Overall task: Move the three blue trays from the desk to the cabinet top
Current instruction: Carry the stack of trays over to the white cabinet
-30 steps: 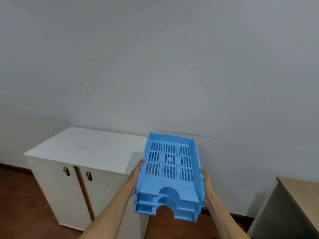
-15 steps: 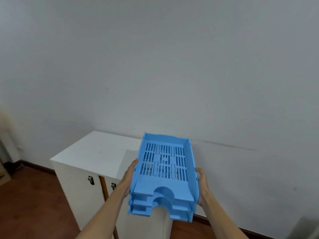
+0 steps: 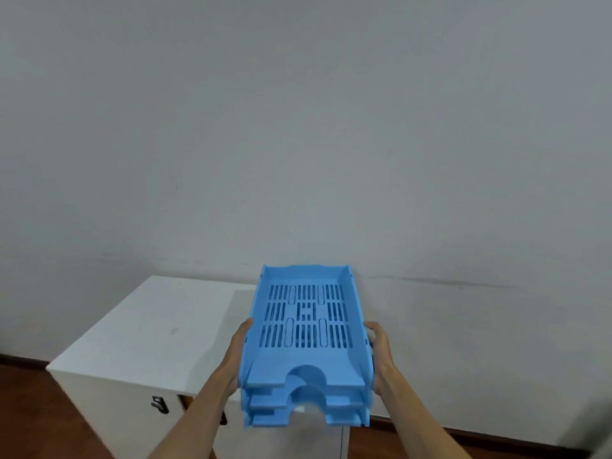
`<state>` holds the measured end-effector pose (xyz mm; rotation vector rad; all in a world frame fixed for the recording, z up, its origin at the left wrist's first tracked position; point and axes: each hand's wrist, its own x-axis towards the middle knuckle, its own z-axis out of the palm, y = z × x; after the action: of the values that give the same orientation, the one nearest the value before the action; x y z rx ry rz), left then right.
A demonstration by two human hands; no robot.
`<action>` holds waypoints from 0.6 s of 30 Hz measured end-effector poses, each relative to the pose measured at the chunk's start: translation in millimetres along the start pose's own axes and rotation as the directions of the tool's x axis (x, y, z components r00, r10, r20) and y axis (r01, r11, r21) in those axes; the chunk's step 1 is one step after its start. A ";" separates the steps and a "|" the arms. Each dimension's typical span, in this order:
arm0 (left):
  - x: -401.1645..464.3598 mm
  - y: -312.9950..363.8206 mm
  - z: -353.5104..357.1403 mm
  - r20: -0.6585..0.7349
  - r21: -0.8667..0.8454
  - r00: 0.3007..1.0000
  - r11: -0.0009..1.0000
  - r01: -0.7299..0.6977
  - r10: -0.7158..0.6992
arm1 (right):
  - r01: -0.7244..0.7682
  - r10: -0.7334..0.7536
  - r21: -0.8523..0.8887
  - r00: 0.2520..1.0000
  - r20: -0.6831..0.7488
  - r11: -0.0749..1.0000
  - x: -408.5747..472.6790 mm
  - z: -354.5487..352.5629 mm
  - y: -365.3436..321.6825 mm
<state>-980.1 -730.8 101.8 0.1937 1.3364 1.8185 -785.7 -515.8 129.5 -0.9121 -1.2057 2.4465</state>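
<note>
While a pale grey wall (image 3: 298, 127) fills most of the view, a white cabinet (image 3: 149, 332) with dark door handles stands against it on a reddish-brown floor (image 3: 29, 419). Above the cabinet's right part, three stacked blue trays (image 3: 306, 346) hang in the air, clamped between the left hand (image 3: 239, 351) and right hand (image 3: 381, 352), each pressed to one long side.

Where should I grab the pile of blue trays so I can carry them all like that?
Take the stack of blue trays by its two long side walls, one hand from each side, about midway along. The left hand and right hand do just that, pressing inward. The sides are straight and tall, so all three stay together; the front edge has a curved cutout, probably a poorer grip.
</note>
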 end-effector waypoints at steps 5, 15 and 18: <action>24.4 11.1 -14.7 0.037 0.015 0.999 0.999 0.039 -0.039 | 0.026 -0.028 -0.043 0.998 -0.060 0.999 25.3 9.3 1.4; 73.7 44.1 -23.9 0.132 0.093 0.986 0.992 0.086 -0.098 | 0.046 -0.049 -0.032 0.994 -0.098 0.998 53.6 24.6 5.1; 88.8 45.5 -27.1 0.135 0.104 0.986 0.991 0.086 -0.100 | 0.050 -0.054 -0.038 0.993 -0.100 0.998 63.2 26.2 0.9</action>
<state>-1075.5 -691.1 98.6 0.3011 1.3143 1.6319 -851.0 -501.9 114.2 -0.9890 -1.2248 2.3160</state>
